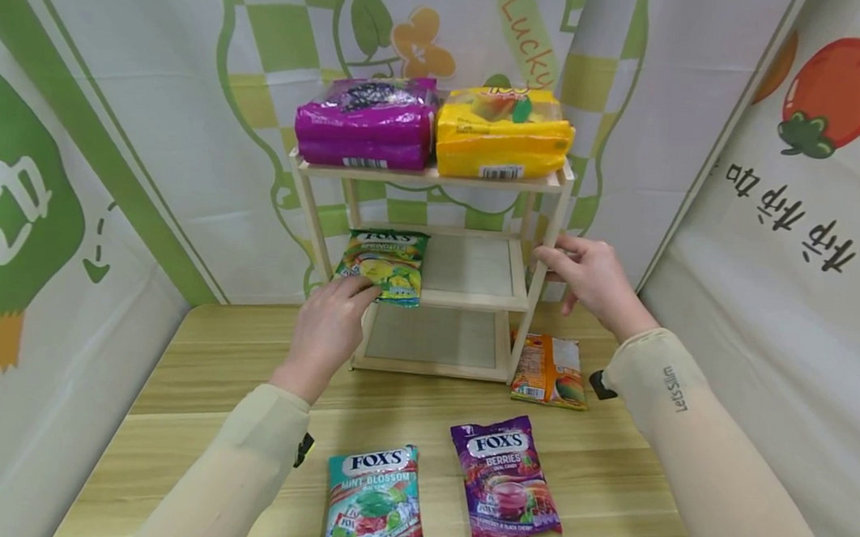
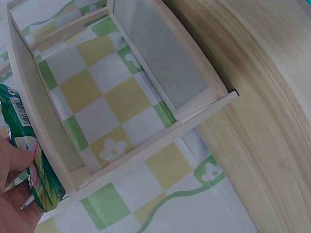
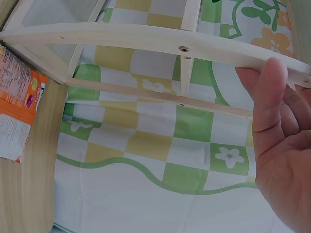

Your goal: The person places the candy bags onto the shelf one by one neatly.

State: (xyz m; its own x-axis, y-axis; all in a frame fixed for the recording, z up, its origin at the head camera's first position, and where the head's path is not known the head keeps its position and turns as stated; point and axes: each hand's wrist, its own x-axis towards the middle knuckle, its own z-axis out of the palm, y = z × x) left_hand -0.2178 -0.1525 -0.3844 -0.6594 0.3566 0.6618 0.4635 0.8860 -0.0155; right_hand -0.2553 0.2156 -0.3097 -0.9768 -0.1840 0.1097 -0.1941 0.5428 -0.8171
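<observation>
My left hand (image 1: 334, 322) grips the lower edge of a green Fox's candy bag (image 1: 385, 266) at the left end of the middle shelf (image 1: 466, 266). In the left wrist view, thumb and fingers pinch that green bag (image 2: 30, 153) right beside the shelf's edge. My right hand (image 1: 590, 278) holds the right front post of the light wooden rack (image 1: 540, 282). Seen from the right wrist, the thumb lies on the near side of the post (image 3: 214, 44), with the other fingers curled behind it.
A purple package (image 1: 368, 127) and a yellow package (image 1: 504, 134) sit on the top shelf. An orange candy bag (image 1: 550, 370) lies by the rack's right foot. In front are a teal mint bag (image 1: 376, 501) and a purple berries bag (image 1: 506, 483) on the wooden table (image 1: 197, 402).
</observation>
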